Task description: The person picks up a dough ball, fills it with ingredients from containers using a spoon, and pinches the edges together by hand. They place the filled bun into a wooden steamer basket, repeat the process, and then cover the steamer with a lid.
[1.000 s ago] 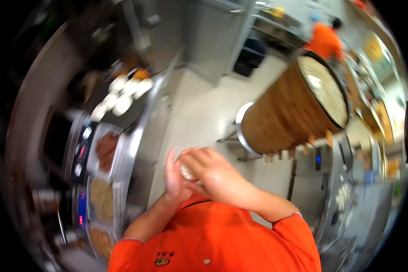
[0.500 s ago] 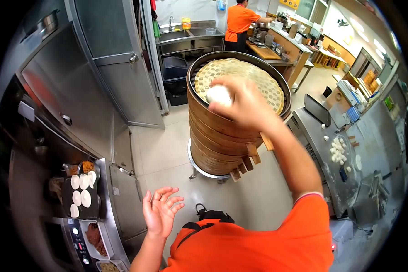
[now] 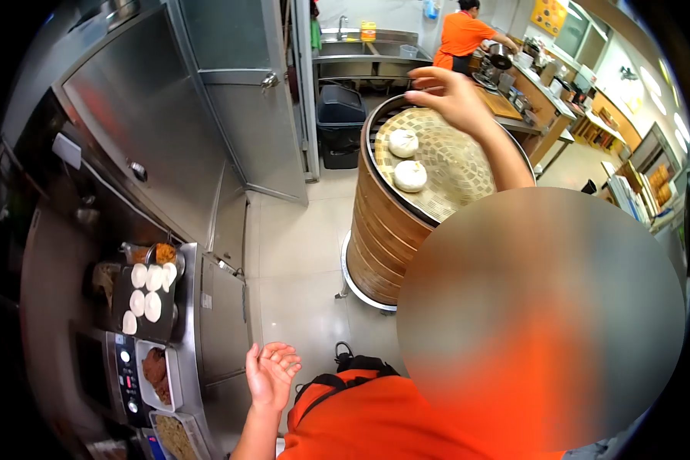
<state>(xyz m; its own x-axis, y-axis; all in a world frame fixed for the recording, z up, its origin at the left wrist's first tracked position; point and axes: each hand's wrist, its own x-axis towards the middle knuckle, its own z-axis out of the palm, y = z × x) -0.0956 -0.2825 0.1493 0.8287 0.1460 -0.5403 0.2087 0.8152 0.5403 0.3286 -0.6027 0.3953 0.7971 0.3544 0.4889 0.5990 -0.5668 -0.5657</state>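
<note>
Two white buns lie on the round woven mat (image 3: pixel 468 165) at the top of a tall stacked bamboo steamer (image 3: pixel 376 238). One bun (image 3: pixel 403 143) is near the mat's left edge, the other (image 3: pixel 410 176) just below it. Above the far rim of the steamer is my right hand (image 3: pixel 456 96), its fingers apart and nothing in them. My left hand (image 3: pixel 272 373) hangs palm up at the lower left, fingers loosely spread, holding nothing. A large blurred disc hides my right shoulder and the lower right.
A counter at left bears a dark tray (image 3: pixel 166 318) of dough rounds and a white tub (image 3: pixel 178 387) of brown filling. A metal door (image 3: pixel 245 115) and a sink (image 3: pixel 368 50) are ahead. A co-worker (image 3: pixel 461 37) in orange stands behind the steamer.
My right hand has let go of a bun and moved back over the far rim; two buns now show on the mat. The view has shifted, and the co-worker now holds a dark pot.
</note>
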